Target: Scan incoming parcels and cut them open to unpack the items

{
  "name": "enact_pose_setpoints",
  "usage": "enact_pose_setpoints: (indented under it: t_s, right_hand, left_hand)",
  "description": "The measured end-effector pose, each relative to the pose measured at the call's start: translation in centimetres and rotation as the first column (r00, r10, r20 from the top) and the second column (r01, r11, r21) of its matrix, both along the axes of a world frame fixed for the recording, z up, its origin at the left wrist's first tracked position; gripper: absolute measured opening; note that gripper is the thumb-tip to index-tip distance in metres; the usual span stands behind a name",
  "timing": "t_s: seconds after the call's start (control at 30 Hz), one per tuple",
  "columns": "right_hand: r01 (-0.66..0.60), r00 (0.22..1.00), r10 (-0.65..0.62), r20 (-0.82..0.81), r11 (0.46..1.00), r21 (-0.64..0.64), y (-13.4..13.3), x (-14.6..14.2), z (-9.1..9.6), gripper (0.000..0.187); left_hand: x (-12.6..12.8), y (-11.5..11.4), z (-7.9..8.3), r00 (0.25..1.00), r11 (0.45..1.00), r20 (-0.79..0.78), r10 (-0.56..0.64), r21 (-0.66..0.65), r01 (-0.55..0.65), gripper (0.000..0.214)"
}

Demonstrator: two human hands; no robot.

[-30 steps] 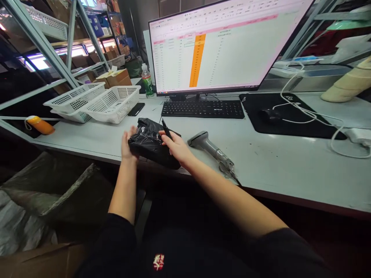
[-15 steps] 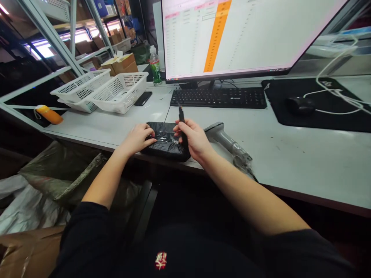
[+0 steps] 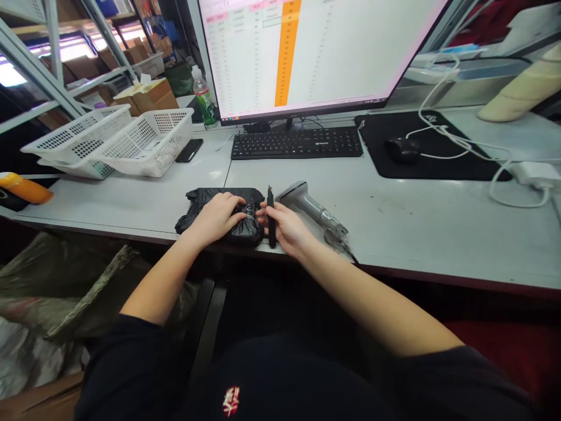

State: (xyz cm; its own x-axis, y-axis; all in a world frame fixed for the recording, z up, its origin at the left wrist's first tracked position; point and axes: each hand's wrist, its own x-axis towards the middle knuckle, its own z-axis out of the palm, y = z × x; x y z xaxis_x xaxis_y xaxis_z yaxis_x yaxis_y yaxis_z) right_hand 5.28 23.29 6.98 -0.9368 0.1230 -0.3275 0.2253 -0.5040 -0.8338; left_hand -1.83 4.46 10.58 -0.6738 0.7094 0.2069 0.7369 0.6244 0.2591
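Note:
A parcel in black plastic film [image 3: 195,206] with clear tape across it lies at the table's front edge. Its left end is crumpled. Across its top lies my left hand [image 3: 221,216], fingers bent and pinching at the plastic by the tape. My right hand [image 3: 284,225] grips a black utility knife [image 3: 271,219], held upright with its tip upward at the parcel's right end. Whether the blade touches the plastic cannot be made out. Just right of the knife lies a grey barcode scanner [image 3: 309,204], its handle partly wrapped in clear plastic.
A keyboard [image 3: 298,144] and a monitor [image 3: 342,58] stand behind the parcel. White baskets [image 3: 151,137], a phone [image 3: 190,150] and a bottle [image 3: 204,99] are at the left back. A mouse [image 3: 403,150] sits on a black pad [image 3: 456,166] to the right, with white cables over it.
The view has swung to the right. The parcel is turned, its crumpled end now at the left, and my left hand lies farther over its top. The knife stays in my right hand, lower beside it.

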Motion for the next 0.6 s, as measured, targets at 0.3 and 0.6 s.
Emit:
enact_pose_setpoints:
  t_s: [0.3, 0.6]
  right_hand:
    - [-0.133, 0.982, 0.158, -0.105, 0.967, 0.216, 0.4, 2.3, -0.8, 0.041]
    - [-0.159, 0.983, 0.174, -0.050, 0.961, 0.226, 0.1, 0.9, -0.3, 0.042]
  left_hand:
    - [-1.5, -3.3, 2.6, 0.997, 0.949, -0.045, -0.059, -0.313, 0.042, 0.037]
    - [1.5, -0.8, 2.3, 0.947, 0.881, -0.313, -0.077, -0.466, -0.083, 0.027]
